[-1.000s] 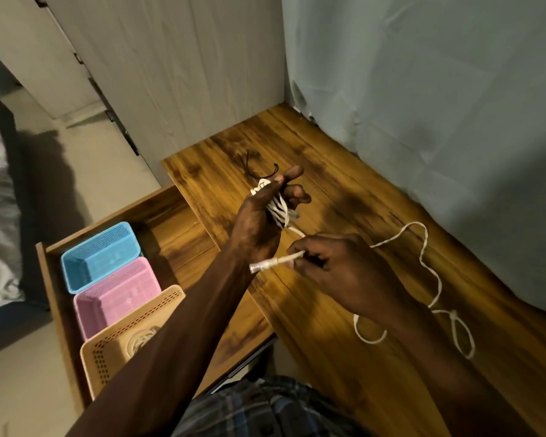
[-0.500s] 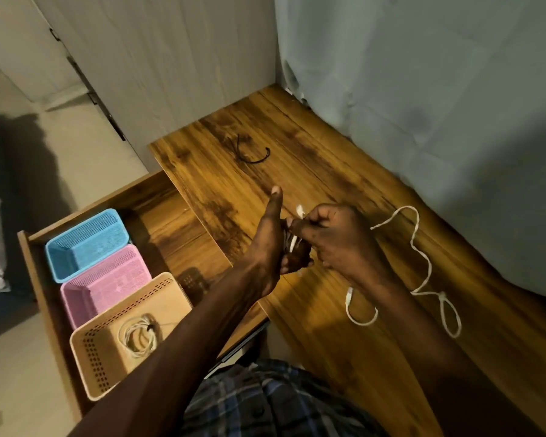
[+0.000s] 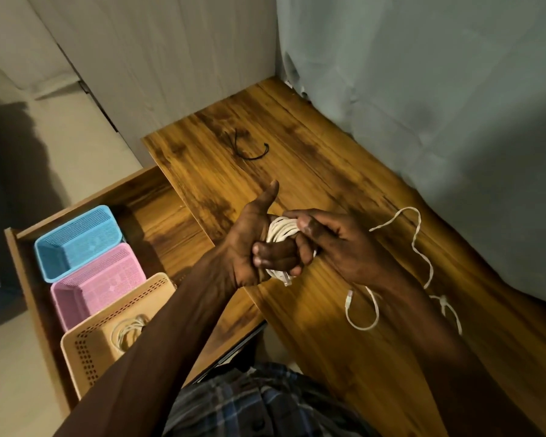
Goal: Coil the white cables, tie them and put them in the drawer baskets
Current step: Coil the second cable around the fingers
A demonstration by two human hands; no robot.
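- The desk [image 3: 344, 171] is showing streaky, glossy wood grain.
- Left of the desk, three perforated plastic baskets [image 3: 98, 279] are sitting matt.
- Behind the desk, a cloth curtain [image 3: 438, 89] is hanging soft and creased.

Your left hand [image 3: 249, 247] and right hand [image 3: 334, 244] are both bare — no gloves, rings or watch on what shows. Your forearms [image 3: 158, 351] are bare too, with no sleeve reaching them anywhere in view. Below your hands, at the bottom edge, you wear a plaid garment [image 3: 252, 405] — dark blue and grey checks crossed by thin pale lines, with a small dark button on it.
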